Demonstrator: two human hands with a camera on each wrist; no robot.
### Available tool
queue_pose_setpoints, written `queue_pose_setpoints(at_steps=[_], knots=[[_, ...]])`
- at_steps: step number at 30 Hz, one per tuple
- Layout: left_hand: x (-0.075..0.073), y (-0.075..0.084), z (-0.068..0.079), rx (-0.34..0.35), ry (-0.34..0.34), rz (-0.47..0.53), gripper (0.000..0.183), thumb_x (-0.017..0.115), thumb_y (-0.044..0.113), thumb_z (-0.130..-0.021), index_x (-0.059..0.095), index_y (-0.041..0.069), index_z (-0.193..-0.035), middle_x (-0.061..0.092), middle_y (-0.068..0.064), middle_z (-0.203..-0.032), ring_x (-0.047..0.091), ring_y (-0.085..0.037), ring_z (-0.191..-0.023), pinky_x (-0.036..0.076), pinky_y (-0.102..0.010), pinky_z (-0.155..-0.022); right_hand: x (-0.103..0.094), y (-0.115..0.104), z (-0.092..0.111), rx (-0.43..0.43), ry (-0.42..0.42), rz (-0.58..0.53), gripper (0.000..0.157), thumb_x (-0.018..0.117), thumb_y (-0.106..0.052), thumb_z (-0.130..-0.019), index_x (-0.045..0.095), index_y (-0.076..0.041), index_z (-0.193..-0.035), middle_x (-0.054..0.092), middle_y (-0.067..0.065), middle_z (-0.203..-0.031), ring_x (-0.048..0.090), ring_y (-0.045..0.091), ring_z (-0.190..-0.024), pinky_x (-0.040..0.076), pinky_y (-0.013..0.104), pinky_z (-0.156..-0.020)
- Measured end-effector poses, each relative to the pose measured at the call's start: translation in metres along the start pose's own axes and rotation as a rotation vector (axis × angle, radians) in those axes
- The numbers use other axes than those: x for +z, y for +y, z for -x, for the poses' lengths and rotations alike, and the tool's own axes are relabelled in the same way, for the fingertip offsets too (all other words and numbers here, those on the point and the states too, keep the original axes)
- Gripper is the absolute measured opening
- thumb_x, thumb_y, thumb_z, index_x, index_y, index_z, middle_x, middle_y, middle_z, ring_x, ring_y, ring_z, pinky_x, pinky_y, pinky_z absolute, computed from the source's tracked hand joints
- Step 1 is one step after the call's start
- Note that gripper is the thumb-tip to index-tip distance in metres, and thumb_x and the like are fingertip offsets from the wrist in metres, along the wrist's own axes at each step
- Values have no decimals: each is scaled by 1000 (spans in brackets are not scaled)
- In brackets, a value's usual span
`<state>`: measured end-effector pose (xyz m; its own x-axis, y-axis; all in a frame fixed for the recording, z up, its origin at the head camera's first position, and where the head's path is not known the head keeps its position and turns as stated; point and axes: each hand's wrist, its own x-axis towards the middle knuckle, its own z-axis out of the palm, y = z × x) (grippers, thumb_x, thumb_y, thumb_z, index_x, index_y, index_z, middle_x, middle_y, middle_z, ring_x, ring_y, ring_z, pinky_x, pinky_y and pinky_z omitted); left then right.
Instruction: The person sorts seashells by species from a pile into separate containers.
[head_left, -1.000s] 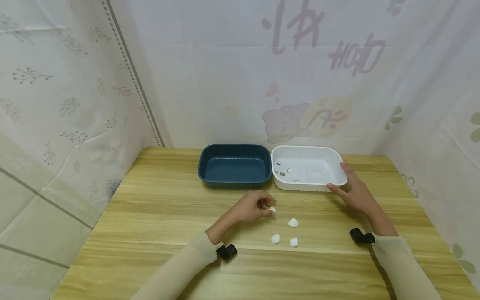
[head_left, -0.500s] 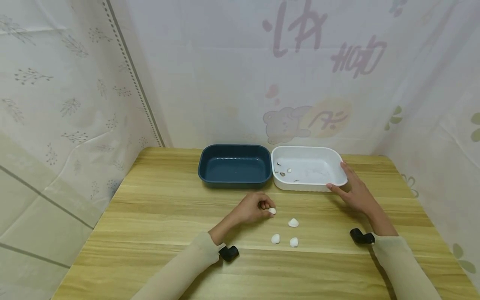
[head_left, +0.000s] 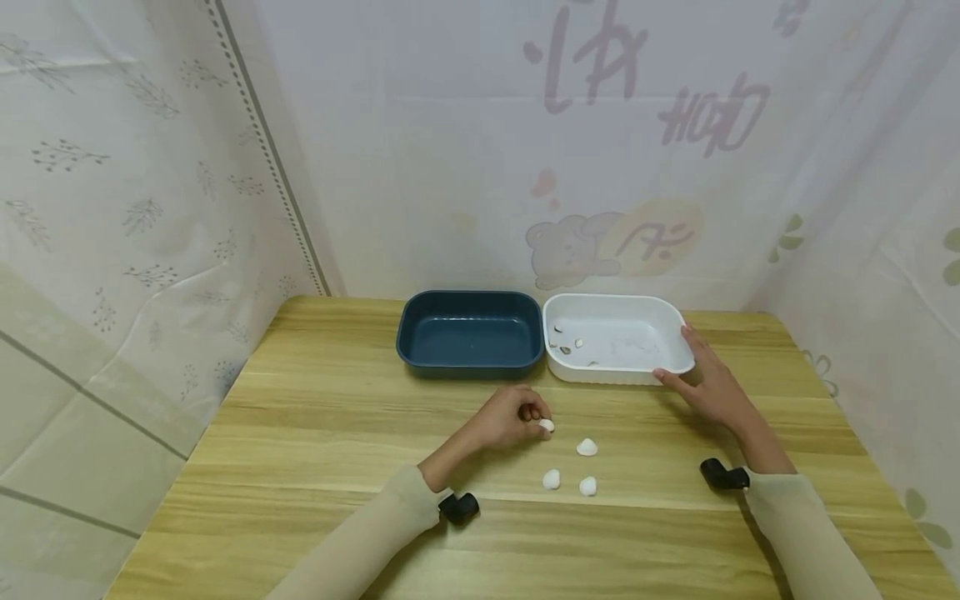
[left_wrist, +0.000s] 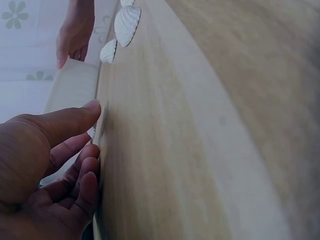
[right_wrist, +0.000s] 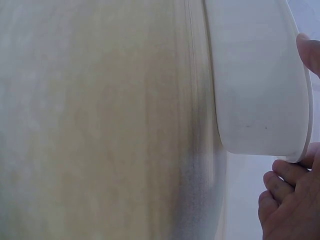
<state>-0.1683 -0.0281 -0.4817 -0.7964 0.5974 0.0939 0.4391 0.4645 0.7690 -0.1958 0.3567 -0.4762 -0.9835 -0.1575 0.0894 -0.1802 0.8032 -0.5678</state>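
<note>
Thumb and forefinger of my left hand point(head_left: 512, 417) pinch a white seashell point(head_left: 547, 425) at the table surface, in front of the trays; the left wrist view shows only a sliver of this shell point(left_wrist: 91, 132). Three more white seashells lie on the table: one shell point(head_left: 587, 447) to the right, and a pair nearer me, a left shell point(head_left: 552, 479) and a right shell point(head_left: 588, 486). My right hand point(head_left: 708, 385) grips the right end of a white tray point(head_left: 622, 377), thumb on the front rim and fingers at the side. Small brownish and pale shells point(head_left: 566, 350) lie inside its left part.
A dark blue tray point(head_left: 470, 371) stands directly left of the white one, nothing visible inside. Both are near the back edge of the wooden table point(head_left: 300, 467). Patterned cloth point(head_left: 420, 167) hangs behind and at the sides.
The left hand's fingers have closed slightly around the seashell, which has shifted a touch. The right hand stays on the white tray.
</note>
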Motion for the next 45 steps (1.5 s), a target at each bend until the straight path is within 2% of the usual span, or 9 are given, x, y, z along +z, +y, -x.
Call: queue_pose_setpoints(at_steps=[8,16,21,26,33,45], knots=[[-1,1,2,9,-3,5,16,86,8,-82,75,5,-93,68,-11,-87,63,-23,-84,46,-18,-73,1,1,0,1,-8,0,101,66,-49,-98,2,-10,-166,6,23,-171,12,56,-153,21,79,-112],[-3,4,4,-10,9,18,19,86,8,-83,72,3,-95,68,-11,-88,64,-20,-82,48,-16,-71,1,-1,1,11,-13,-4,101,66,-49,-98,2,-11,-166,4,21,-172,12,56,-153,20,79,-112],[-9,8,6,9,19,11,17,85,7,-84,72,3,-95,68,-11,-88,63,-18,-81,49,-16,-70,1,0,0,4,-9,-11,101,66,-48,-98,1,-12,-166,4,22,-172,12,56,-153,21,80,-112],[-19,18,6,31,33,2,16,83,5,-85,72,3,-96,67,-10,-89,63,-16,-81,50,-16,-70,0,4,0,4,-2,-6,101,66,-49,-98,0,-13,-166,4,22,-172,13,57,-152,21,80,-111],[-37,29,5,93,73,-33,16,82,5,-85,72,4,-97,67,-11,-89,63,-21,-81,53,-19,-70,-1,3,0,11,-3,-9,101,66,-48,-98,0,-14,-166,4,21,-172,12,57,-152,21,80,-111],[-73,36,-1,91,127,-87,15,81,13,-89,73,8,-100,65,-7,-91,62,-19,-81,51,-20,-69,2,6,-2,0,9,-12,101,66,-49,-98,0,-16,-166,6,22,-172,13,57,-153,21,81,-110]])
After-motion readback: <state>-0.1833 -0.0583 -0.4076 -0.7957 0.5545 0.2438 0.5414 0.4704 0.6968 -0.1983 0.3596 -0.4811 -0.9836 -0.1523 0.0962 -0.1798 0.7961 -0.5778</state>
